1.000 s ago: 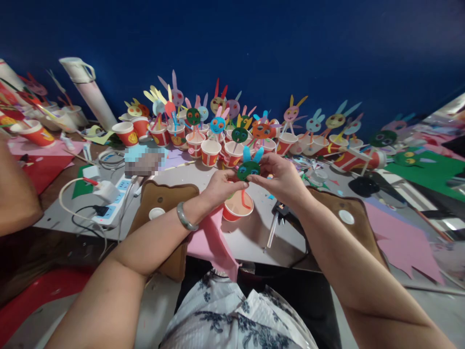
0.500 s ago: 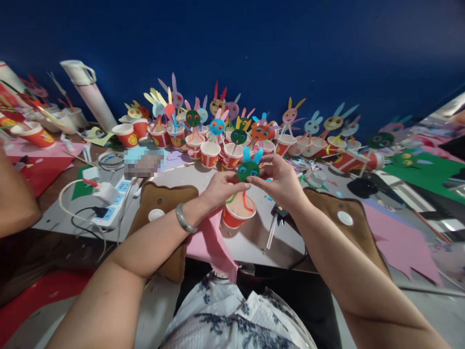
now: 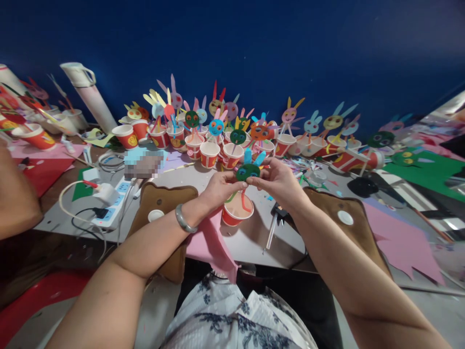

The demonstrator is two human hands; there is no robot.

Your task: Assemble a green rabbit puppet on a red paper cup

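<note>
A green paper rabbit head (image 3: pixel 248 172) with blue ears and blue eyes is held above a red and white paper cup (image 3: pixel 232 217). My left hand (image 3: pixel 224 190) pinches its left edge between thumb and fingers. On the opposite edge my right hand (image 3: pixel 278 181) grips it the same way. A green strip and a red strip (image 3: pixel 247 202) run from below the head down into the cup. Just right of the cup lies a hot glue gun (image 3: pixel 278 214) with a clear glue stick. Pink paper (image 3: pixel 210 242) lies left of the cup, over the table edge.
Several cups with paper rabbits (image 3: pixel 232 154) line the blue wall. A power strip (image 3: pixel 115 201) with cables lies left, near a tall flask (image 3: pixel 87 94). Brown cushions (image 3: pixel 165 194) flank the work spot. A co-worker's arm (image 3: pixel 16 194) shows at far left. Paper scraps lie right.
The green rabbit head has tilted slightly, its ears leaning a little to the right. Both hands keep their hold, and the cup stays in place.
</note>
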